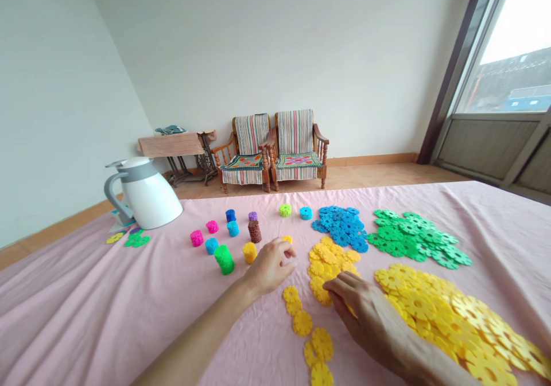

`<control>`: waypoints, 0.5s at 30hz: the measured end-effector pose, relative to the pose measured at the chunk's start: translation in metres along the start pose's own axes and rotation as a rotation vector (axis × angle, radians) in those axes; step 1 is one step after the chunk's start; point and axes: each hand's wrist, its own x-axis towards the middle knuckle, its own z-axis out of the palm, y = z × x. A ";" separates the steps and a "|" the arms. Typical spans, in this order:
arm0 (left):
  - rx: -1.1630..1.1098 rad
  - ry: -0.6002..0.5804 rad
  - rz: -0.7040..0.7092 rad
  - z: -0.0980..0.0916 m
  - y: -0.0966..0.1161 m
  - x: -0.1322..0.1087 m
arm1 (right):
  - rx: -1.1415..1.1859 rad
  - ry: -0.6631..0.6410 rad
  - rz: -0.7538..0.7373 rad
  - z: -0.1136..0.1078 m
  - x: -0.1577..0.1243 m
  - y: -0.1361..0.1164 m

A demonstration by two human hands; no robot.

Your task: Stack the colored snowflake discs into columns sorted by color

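My left hand [271,265] hovers over the cloth with its fingers loosely curled, thumb and forefinger a little apart and nothing visible between them. Just behind its knuckles a yellow piece [287,239] shows, partly hidden. My right hand [365,303] reaches in at a small heap of yellow flower-shaped plastic discs [329,257]. Its fingertips are pinched together at the edge of a yellow disc [319,290], and the palm hides part of the heap. Between my forearms runs a loose line of yellow discs [302,323]. Left of my left hand stands a yellow stack [249,253].
Short stacks stand at left: green [224,260], brown [254,232], pink [197,238] and others. Blue discs [342,225], green discs [408,236] and a large yellow pile [447,317] lie right. A white jug [150,194] stands on the pink cloth [107,311], with chairs [297,145] beyond.
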 end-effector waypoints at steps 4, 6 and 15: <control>-0.050 -0.332 0.132 -0.029 0.009 -0.024 | 0.002 -0.002 -0.008 0.002 0.001 0.001; -0.048 -0.393 0.138 -0.037 0.010 -0.031 | -0.005 0.003 -0.010 0.002 0.000 0.001; -0.035 -0.373 0.179 -0.022 0.001 -0.032 | -0.047 0.034 -0.014 -0.001 -0.001 0.002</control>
